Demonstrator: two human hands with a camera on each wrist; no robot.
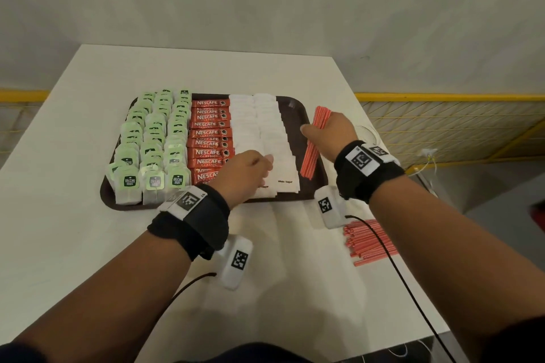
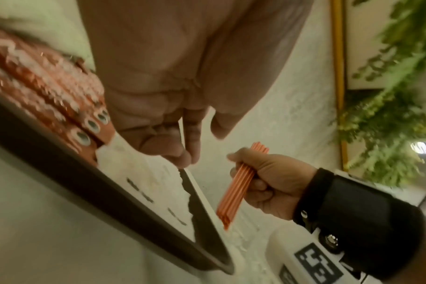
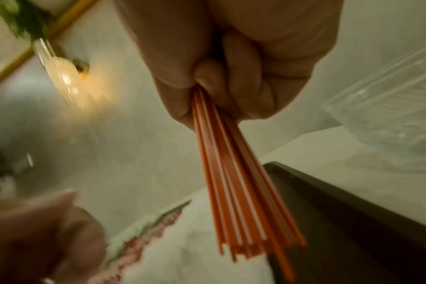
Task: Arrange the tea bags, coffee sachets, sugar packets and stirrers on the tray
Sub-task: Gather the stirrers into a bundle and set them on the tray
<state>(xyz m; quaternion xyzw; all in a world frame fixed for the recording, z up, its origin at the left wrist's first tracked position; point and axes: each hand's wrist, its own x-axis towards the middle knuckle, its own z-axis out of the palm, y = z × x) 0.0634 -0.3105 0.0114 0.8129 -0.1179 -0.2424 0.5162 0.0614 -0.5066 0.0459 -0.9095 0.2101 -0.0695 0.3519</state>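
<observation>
Gripping a bundle of orange stirrers [image 1: 313,138] in a closed fist, the right hand [image 1: 330,132] hangs over the tray's three o'clock edge; the bundle slants from about one o'clock down to seven o'clock, its lower ends over the bare brown strip of the tray [image 1: 298,106] just beside the sugar packets [image 1: 265,132]; whether those ends touch the tray cannot be told; the right wrist view shows the fingers curled tight round the bundle, the sticks fanning slightly below the fist. The left hand [image 1: 244,174] sits over the tray's six o'clock side, above the nearest sugar packets and the last coffee sachets [image 1: 209,132]; its fingers are curled inward, and the left wrist view shows the fingertips [image 2: 182,153] down at the white packets, though whether they pinch one or merely touch it cannot be told. On the tray the tea bags [image 1: 153,138] fill the nine o'clock part in three columns, green tags up; the red coffee sachets run in one overlapping column at centre; the white sugar packets lie in two columns toward three o'clock. The tray rests on a white counter [image 1: 73,230]; a loose pile of stirrers [image 1: 368,239] lies on the counter at the tray's five o'clock, well apart from the held bundle; a clear plastic container [image 1: 367,134] stands on the counter at three o'clock, just behind the right wrist. Both wrists wear black straps with white marker blocks.
</observation>
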